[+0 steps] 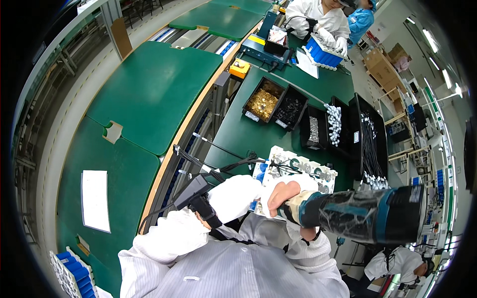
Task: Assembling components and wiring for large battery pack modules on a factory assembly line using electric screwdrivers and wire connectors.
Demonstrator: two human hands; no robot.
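Film-wrapped power driver (365,211), foremost, lying across the lower right of the frame, its broad black end to the right and its narrow, tape-bound end toward the centre. Green panels (154,94) occupy the left of the frame; a white sheet rests on the nearer one. Green worktop (237,133), running from the centre to the upper right, carries the parts. White-topped pack (325,174), with blue cells showing at its left side, sits on the worktop at the centre, partly hidden by my hands and the driver; black cables (252,158) cross its upper left. Long black tray (354,114), right of centre, contains white-ended black leads. My left hand (234,197), covered in white, with a black device (194,192) at the wrist, is at the pack's lower left; its fingertips are hidden, so I cannot tell whether that grip is spread or pressed together. Black bins beyond the pack hold gold-coloured, dark and silvery small parts. My right hand (283,196), its fingers partly bare, has its grip wrapped round the driver's tape-bound end, above the pack's near edge.
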